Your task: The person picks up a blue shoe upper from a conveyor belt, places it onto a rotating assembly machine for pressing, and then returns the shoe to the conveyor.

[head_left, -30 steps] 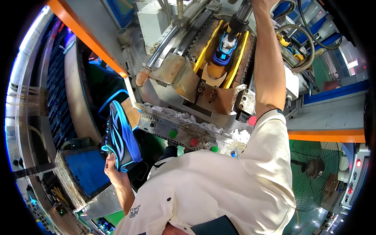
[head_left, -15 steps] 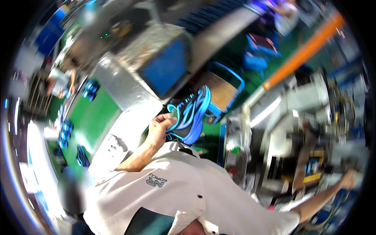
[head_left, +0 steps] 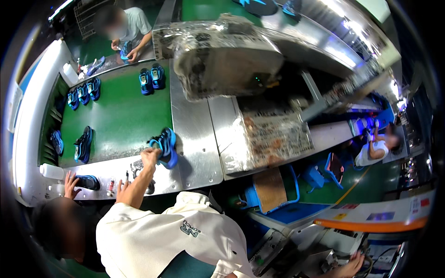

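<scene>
My left hand (head_left: pixel 149 156) grips a black and blue sneaker (head_left: pixel 168 149) by its collar. The sneaker is tilted on its side, over the edge between the green belt and the metal plate (head_left: pixel 194 139); whether it touches the surface I cannot tell. Far off at the lower right, my right hand (head_left: pixel 355 265) reaches out beside a machine (head_left: pixel 340 241), fingers apart and with nothing visible in them. More black and blue sneakers (head_left: pixel 151 78) stand on the green belt (head_left: pixel 118 118), some in pairs.
A co-worker's hand (head_left: pixel 71 185) rests by a dark shoe (head_left: pixel 87 182) at the lower left, near white bottles (head_left: pixel 51 171). Another person (head_left: pixel 134 32) handles a shoe across the belt. A plastic-wrapped machine (head_left: pixel 232 60) stands ahead; a blue-framed chair (head_left: pixel 271 190) is to the right.
My view has swung toward the green belt. The sneaker in my left hand has gone from in front of my body to over the belt's edge. My right arm still reaches away to the right.
</scene>
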The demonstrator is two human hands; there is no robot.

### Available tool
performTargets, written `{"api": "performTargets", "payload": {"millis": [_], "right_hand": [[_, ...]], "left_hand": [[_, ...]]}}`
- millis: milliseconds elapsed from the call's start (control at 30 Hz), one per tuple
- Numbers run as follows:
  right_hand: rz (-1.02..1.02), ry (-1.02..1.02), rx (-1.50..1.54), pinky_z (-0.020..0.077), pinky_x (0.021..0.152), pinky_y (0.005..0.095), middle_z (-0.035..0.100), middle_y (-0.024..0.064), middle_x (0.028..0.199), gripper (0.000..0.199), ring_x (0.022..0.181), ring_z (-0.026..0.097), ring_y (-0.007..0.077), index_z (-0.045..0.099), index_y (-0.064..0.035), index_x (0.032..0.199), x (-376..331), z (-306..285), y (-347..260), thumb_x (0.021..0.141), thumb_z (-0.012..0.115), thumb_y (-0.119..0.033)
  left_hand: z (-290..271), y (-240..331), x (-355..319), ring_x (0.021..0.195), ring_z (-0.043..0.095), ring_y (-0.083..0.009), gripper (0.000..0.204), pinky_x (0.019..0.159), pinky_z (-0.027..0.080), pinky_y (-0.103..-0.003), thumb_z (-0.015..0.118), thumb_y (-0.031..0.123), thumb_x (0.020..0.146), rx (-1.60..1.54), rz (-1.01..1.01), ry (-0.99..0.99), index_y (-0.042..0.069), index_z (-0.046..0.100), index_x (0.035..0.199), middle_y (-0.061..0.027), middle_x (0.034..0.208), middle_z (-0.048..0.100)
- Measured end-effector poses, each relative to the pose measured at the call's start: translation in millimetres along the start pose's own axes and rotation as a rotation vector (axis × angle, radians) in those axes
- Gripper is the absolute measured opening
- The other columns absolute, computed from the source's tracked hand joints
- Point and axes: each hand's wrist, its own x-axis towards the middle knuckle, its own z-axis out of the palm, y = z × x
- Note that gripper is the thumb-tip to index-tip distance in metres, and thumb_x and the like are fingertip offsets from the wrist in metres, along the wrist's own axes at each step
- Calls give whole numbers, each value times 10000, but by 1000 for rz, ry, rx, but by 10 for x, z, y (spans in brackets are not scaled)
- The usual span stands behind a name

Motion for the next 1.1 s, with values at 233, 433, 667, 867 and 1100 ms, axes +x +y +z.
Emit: {"api": "performTargets", "payload": {"millis": [233,433,667,867,1100], "right_hand": [[-613,-866,-76,456,957,305,625,125,1200,386,1109,596,197,548,21,1268,-701,4240,-3276,938,614,-166],[-1053,-1181,-170,450,931,304,639,131,1143,642,1073,601,187,489,20,1345,-1513,6900,-5121,880,656,-390],[-720,-1545,-173,469,587,283,645,66,807,516,654,606,124,649,10,1016,-2782,7440,-5681,807,691,-461],[-1181,-1038,-270,518,688,340,654,177,803,519,718,645,280,615,20,1108,-3109,6574,-5858,688,698,-272],[-1815,-426,279,493,863,415,601,240,1155,757,993,606,398,455,-77,1380,-2191,5414,-5044,667,705,-45]], "left_hand": [[-75,-84,1530,748,638,-376,366,713,495,-442,657,214,773,574,339,167,4,579,1063,-220,823,650],[-92,-255,1666,780,626,-457,420,700,474,-519,652,188,802,642,281,116,49,467,1152,-236,820,647],[-38,-155,1631,748,610,-466,422,664,455,-538,608,221,835,700,207,123,72,440,1192,-236,808,633],[-46,-242,1818,793,612,-431,450,714,468,-494,629,251,866,736,307,21,14,442,1199,-236,851,629],[578,691,238,1051,620,-248,398,953,447,-346,698,191,869,-16,127,-608,-37,604,1182,-172,1136,648]]}}
